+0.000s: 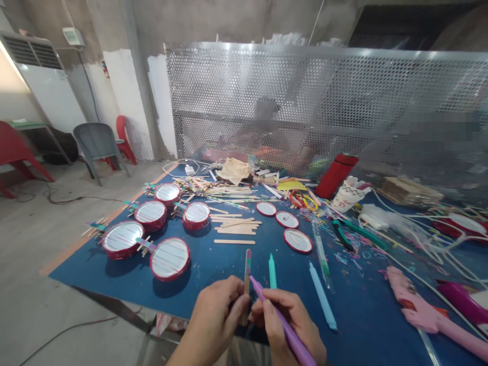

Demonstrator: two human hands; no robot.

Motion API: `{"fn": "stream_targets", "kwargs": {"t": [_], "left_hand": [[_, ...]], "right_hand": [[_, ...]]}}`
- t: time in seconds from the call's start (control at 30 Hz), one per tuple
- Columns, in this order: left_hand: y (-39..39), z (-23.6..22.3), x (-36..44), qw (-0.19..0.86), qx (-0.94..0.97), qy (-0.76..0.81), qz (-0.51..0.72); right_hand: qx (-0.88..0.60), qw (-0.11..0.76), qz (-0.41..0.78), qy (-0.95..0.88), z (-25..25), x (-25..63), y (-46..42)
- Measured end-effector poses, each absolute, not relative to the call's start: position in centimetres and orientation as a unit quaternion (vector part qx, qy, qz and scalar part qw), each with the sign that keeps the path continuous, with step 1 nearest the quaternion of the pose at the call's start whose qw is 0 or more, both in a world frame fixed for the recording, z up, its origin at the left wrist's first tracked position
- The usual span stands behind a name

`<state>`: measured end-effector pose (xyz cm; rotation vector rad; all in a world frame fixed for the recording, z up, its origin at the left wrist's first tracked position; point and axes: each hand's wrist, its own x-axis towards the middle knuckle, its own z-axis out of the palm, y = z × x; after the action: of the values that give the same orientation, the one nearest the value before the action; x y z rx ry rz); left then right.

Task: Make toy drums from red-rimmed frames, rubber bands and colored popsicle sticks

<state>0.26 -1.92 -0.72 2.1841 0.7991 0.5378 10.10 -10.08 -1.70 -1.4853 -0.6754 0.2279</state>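
Note:
My left hand [221, 312] pinches a wooden craft stick [247, 284] upright near the table's front edge. The stick's upper end carries purple and green colouring. In my right hand [284, 317] is a purple marker [287, 330], its tip at the stick just below the coloured part. A teal marker [272, 272] and a light blue marker [322, 297] lie to the right, apart from my hands. Beyond them, plain craft sticks [234, 242] lie in a loose row. Several round red-rimmed pieces with stick handles, such as a small banjo-like one [170, 259], stand at the left.
Three red-rimmed discs [297, 240] lie mid-table. Green-handled pliers [343, 235], a pink glue gun [415, 300] and white cables occupy the right side. A red bottle [336, 175] and a patterned paper cup [347, 195] stand at the back, before a perforated metal panel [320, 101].

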Motion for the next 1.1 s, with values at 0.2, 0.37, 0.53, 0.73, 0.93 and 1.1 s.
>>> {"fn": "stream_targets", "kwargs": {"t": [0.2,0.37,0.53,0.73,0.93,1.1], "left_hand": [[-1.93,-0.62,0.26,0.368,0.851,0.307,0.215],[-1.94,-0.61,0.23,0.363,0.853,0.308,0.214],[-1.94,-0.53,0.24,0.374,0.850,0.309,0.205],[-1.95,-0.44,0.26,0.374,0.850,0.310,0.206],[-1.93,-0.67,0.20,0.358,0.854,0.305,0.221],[-1.93,-0.58,0.24,0.366,0.853,0.303,0.216]], "right_hand": [[-0.674,0.670,0.087,-0.298,-1.37,10.12,-10.09],[-0.674,0.664,0.082,-0.313,-1.45,10.13,-10.06],[-0.661,0.679,0.104,-0.302,-1.63,10.17,-10.07],[-0.654,0.677,0.106,-0.321,-1.23,10.14,-10.05],[-0.665,0.666,0.106,-0.322,-1.41,10.23,-9.97],[-0.662,0.667,0.101,-0.328,-1.50,10.27,-10.15]]}}
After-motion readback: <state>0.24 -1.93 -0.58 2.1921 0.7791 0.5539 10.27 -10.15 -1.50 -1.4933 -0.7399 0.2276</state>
